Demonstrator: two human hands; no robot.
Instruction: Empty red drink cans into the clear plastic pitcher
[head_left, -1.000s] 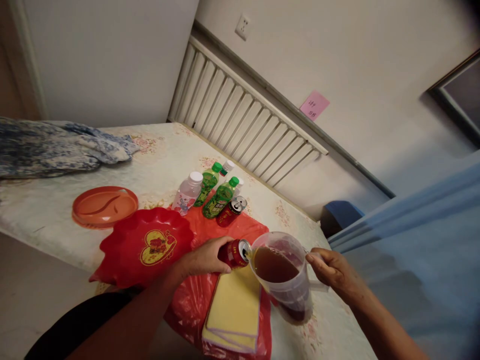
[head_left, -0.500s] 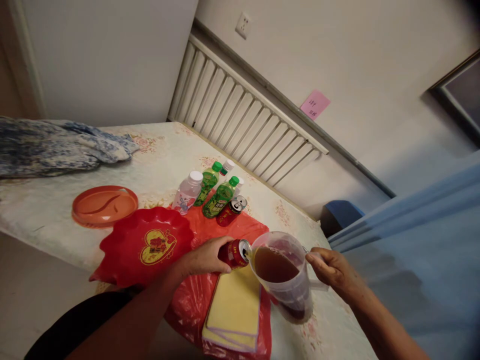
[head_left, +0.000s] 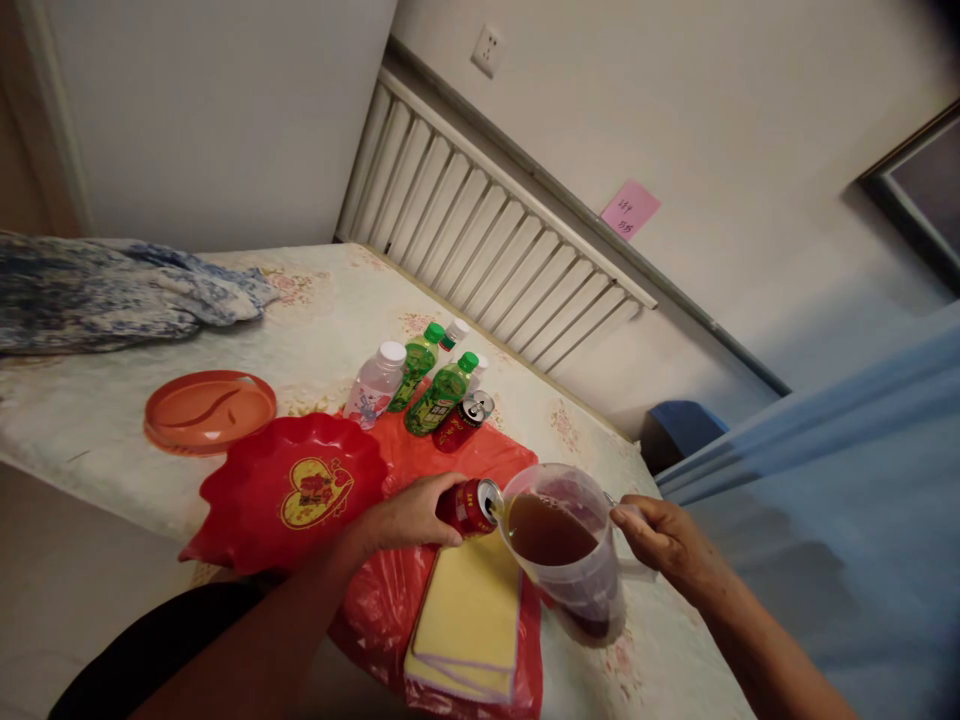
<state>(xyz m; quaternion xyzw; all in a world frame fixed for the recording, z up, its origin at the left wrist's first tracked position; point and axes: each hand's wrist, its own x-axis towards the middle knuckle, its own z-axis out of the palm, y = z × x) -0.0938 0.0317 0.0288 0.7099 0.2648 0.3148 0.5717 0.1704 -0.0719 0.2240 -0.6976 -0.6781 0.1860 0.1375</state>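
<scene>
My left hand (head_left: pixel 415 512) is wrapped round a red drink can (head_left: pixel 466 508) whose open top faces right. The can's top meets the lip of a clear plastic pitcher (head_left: pixel 596 590), tilted to the left and partly filled with brown liquid (head_left: pixel 551 532). Around the pitcher's handle, at its right side, closes my right hand (head_left: pixel 656 535). Liquid shows at the spout by the can's opening. Folded yellow cloths (head_left: pixel 469 610) lie below the can, on a red plastic bag (head_left: pixel 375 610).
Behind the can stand green-capped bottles (head_left: pixel 439 400), a white-capped bottle (head_left: pixel 375 385) and another red can (head_left: pixel 461 422). A red scalloped tray (head_left: pixel 247 500), an orange lid (head_left: pixel 210 410) and a patterned cloth (head_left: pixel 112 295) are to the left. A radiator (head_left: pixel 487 220) runs along the wall.
</scene>
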